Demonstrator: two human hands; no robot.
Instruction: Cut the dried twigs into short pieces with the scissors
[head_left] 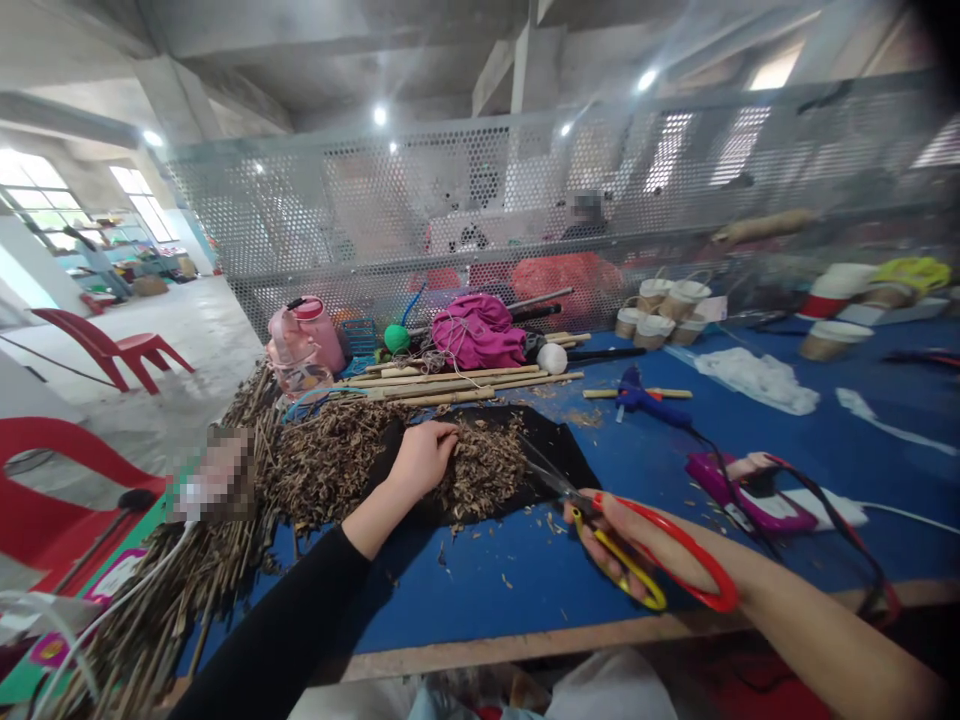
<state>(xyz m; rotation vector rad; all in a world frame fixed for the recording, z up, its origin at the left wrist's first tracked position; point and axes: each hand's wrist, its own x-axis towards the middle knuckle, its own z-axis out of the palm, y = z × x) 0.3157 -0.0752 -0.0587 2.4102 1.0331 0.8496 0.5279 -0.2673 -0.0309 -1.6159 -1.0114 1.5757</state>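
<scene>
My right hand (pixel 624 528) grips a pair of scissors (pixel 696 556) with one red and one yellow handle loop. Their metal blades point up and left toward a heap of brown dried plant bits (pixel 486 470) on a black cloth (pixel 568 450). Over the left part of this heap, my left hand (pixel 421 455) is closed with its fingertips bent down. What those fingers hold, if anything, is hidden. A larger mound of similar brown bits (pixel 322 465) lies left of my left hand.
Long dry stalks (pixel 202 560) are stacked along the blue table's (pixel 480 600) left side. Behind the heaps lie bamboo sticks (pixel 465 383), a magenta cloth (pixel 480 335) and a pink bottle (pixel 319 335). A blue glue gun (pixel 645 400), cords and paper-wrapped cups (pixel 654 330) occupy the right.
</scene>
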